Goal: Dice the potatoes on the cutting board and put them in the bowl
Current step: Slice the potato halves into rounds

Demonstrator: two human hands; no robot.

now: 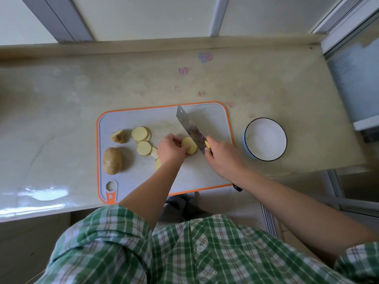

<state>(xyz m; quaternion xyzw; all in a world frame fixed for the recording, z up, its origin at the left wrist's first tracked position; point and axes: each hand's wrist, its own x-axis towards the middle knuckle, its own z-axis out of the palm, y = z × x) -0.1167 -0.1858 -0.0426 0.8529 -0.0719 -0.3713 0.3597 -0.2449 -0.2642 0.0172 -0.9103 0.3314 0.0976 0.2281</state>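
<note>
Green-checked shirt (184, 253) filled the bottom of the view, and both bare forearms reached from it to the cutting board (205, 177) on the counter (61, 119). The left hand (171, 149) had its fingers curled over a potato piece (189, 145) near the middle of the board, pinning it down. The right hand (222, 155) was wrapped round the handle of a knife (190, 130), whose broad blade stood just beside that piece on its right.

The plainest risk was a cut. The left fingertips lay very near the blade, and a careless stroke or a piece that rolled could have brought the edge onto them. The piece's rounded side might also have let it slip, giving uneven cuts. The board's front edge seemed to lie close to the counter's lip, so a hard push might have shifted it.

Counted, there was one whole potato (112, 160) at the board's left, unpeeled and uncut. One skin-on end piece (118, 136) lay above it. About five loose slices sat between these and the left hand: two overlapping (140, 133), one below them (144, 148), and two more partly hidden by the wrist (154, 151), so that number was not certain. There was one knife, one board and one bowl (266, 140), which stood on the counter just right of the board with nothing in it. No dice were visible, so most of the task appeared to remain.
</note>
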